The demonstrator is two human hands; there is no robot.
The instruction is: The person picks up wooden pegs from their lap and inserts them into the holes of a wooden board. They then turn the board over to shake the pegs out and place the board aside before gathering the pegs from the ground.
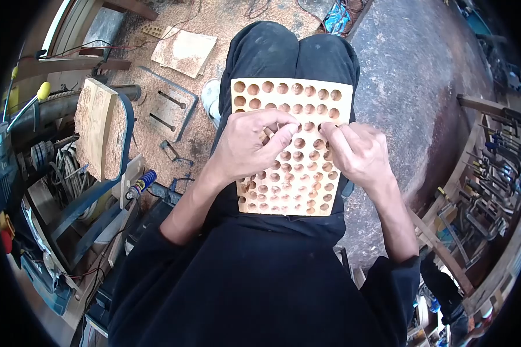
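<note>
A pale wooden board (292, 87) with rows of round drilled holes lies across my thighs, over dark trousers (266, 52). Over its left part is my left hand (252, 141), thumb and index finger pinched together above the holes; whatever is between them is too small to name. My right hand (356, 150) is at the board's right edge, fingers curled, with the index fingertip and thumb at a hole in an upper row. Anything inside that grip is hidden. Several lower holes look rough or partly filled with shavings.
Left of me stands a machine with a dust-covered wooden piece (95, 127) on it. Flat boards (184, 53) and a metal plate (171, 107) lie on the sawdust-covered floor. At the right are a big grey surface (411, 92) and a rack of clamps (486, 214).
</note>
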